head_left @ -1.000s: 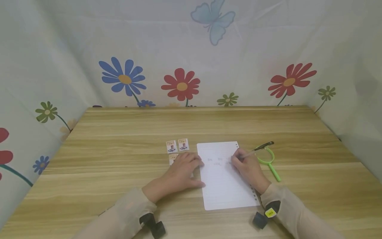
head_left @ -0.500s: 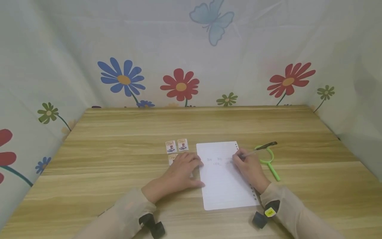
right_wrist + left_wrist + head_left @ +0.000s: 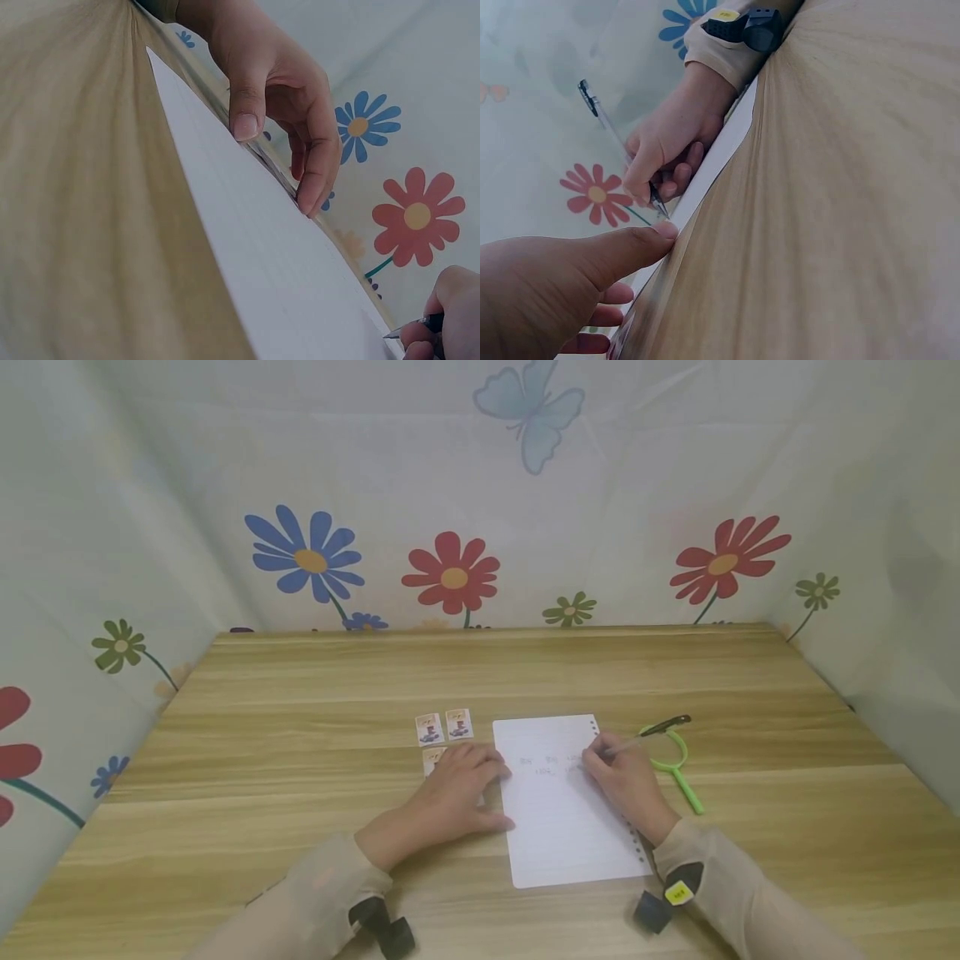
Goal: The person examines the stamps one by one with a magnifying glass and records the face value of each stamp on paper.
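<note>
A sheet of white ruled paper (image 3: 558,835), punched with holes down its right side, lies on the table with faint handwriting near its upper part. My right hand (image 3: 628,785) pinches a clear-barrelled gel pen (image 3: 663,727) with a black end. In the right wrist view, the pen's tip (image 3: 391,334) is at the paper. My left hand (image 3: 456,789) rests along the sheet's left edge, thumb and fingers spread and loosely bent. Beyond it lie small picture cards (image 3: 430,729), one partly hidden under or behind the fingers.
A green magnifying glass (image 3: 687,791) lies to the right of the paper, its ring partly behind the pen. The wooden table (image 3: 300,693) meets a flower-printed curtain (image 3: 622,527) at the back and sides.
The pen's upper end swings slightly right, then back, as my right hand shifts a little at the writing. My left hand and the paper stay put.
</note>
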The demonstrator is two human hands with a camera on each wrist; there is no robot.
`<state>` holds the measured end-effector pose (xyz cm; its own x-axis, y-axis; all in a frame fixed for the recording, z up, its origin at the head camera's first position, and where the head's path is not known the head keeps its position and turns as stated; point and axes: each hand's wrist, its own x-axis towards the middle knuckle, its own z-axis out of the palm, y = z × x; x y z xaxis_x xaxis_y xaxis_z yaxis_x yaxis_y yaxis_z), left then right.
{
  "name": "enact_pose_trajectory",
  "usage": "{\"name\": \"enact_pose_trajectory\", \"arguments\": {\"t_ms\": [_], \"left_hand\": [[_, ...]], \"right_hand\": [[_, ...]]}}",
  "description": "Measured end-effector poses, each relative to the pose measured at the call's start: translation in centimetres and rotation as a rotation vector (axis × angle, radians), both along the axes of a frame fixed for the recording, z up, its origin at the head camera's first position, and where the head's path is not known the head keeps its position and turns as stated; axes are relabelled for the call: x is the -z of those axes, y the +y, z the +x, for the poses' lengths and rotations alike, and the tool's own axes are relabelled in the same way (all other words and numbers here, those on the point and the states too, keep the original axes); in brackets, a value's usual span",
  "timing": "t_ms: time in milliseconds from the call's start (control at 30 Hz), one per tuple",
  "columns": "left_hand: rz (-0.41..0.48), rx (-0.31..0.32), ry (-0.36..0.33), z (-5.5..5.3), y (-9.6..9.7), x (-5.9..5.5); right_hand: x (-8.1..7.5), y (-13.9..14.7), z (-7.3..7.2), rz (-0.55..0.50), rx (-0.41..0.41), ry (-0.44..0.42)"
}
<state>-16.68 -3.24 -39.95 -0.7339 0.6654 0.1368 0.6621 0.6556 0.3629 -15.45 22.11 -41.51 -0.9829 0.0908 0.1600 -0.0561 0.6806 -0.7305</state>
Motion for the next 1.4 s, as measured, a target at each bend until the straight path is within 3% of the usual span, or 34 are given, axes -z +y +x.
{"name": "enact_pose_trajectory", "arguments": {"t_ms": [367,1400], "left_hand": [[0.007,0.0,-0.005,0.02,0.0,-0.07],[0.008,0.005,0.008,-0.13,-0.07,-0.14]], "right_hand": [[0.16,0.05,0.01,-0.015,-0.034,0.027],[-0.02,0.07,-0.07,0.012,-0.022,-0.007]]}}
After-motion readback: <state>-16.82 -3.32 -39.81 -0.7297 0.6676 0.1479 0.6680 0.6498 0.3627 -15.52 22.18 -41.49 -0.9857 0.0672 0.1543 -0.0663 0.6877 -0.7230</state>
